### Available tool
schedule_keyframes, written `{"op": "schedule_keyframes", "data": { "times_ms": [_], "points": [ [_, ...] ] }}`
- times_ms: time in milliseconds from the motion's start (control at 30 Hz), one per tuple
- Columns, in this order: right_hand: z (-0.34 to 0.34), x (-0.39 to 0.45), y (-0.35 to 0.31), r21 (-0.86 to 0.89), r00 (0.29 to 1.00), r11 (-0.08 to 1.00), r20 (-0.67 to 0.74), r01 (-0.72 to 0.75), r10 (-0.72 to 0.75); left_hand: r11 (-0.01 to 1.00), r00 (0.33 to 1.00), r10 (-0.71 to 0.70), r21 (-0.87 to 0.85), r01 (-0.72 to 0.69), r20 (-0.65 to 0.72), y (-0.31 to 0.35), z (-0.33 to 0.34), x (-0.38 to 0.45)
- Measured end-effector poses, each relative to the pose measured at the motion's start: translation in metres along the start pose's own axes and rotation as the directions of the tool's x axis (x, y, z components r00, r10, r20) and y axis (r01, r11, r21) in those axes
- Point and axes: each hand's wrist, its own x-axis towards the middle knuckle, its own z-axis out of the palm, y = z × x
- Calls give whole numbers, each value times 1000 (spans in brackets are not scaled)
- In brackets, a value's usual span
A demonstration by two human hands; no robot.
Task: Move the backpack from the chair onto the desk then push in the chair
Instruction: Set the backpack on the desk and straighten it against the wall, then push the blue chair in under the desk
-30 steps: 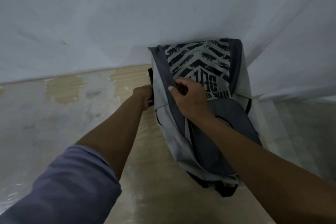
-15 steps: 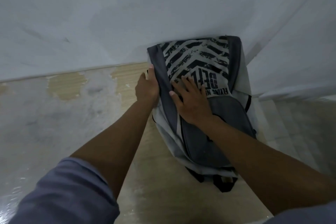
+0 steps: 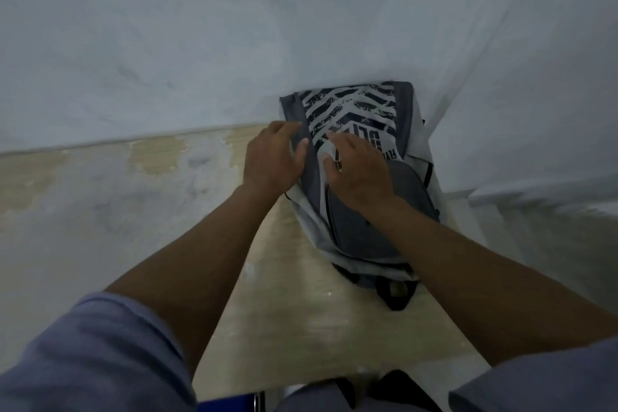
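Head view: the backpack (image 3: 359, 157) lies on the worktop (image 3: 284, 311), its top against the wall (image 3: 200, 43). The left hand (image 3: 272, 157) cups the backpack's left edge, fingers loosely curled; the right hand (image 3: 359, 167) rests flat on its front, fingers spread.

Your left hand (image 3: 271, 157) and right hand (image 3: 359, 167) are bare, with no rings, watch or gloves showing. Back from each grip your forearms are uncovered to near the elbow. There you wear a muted blue-grey shirt, its left sleeve (image 3: 97, 354) pushed up in soft folds, the right sleeve (image 3: 548, 381) the same plain cloth.
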Motion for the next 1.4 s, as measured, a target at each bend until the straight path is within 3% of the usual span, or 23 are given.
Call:
{"op": "schedule_keyframes", "data": {
  "times_ms": [100, 300, 633, 767, 1067, 1400],
  "points": [
    [-16, -25, -13, -19, 997, 997, -37, 71, -72, 996, 999, 51, 69, -50, -2, 6, -28, -39],
    [-40, -87, -49, 4, 993, 993, -1, 119, -119, 980, 999, -9, 198, 17, -42, 10, -79, -139],
    [-49, -239, -134, 51, 975, 974, 11, 220, -221, 970, 990, -119, 204, 131, -70, 20, -134, -324],
    [-45, -290, -175, 53, 974, 976, 73, 213, -216, 966, 988, -145, 205, 154, -60, 9, -159, -389],
    [-31, -395, -261, 43, 981, 982, 67, 182, -185, 974, 991, -118, 188, 127, -61, -37, -206, -511],
    [3, -553, -344, 48, 996, 997, 54, 63, -65, 991, 997, -49, 131, 40, 66, -92, -253, -671]
  ]
}}
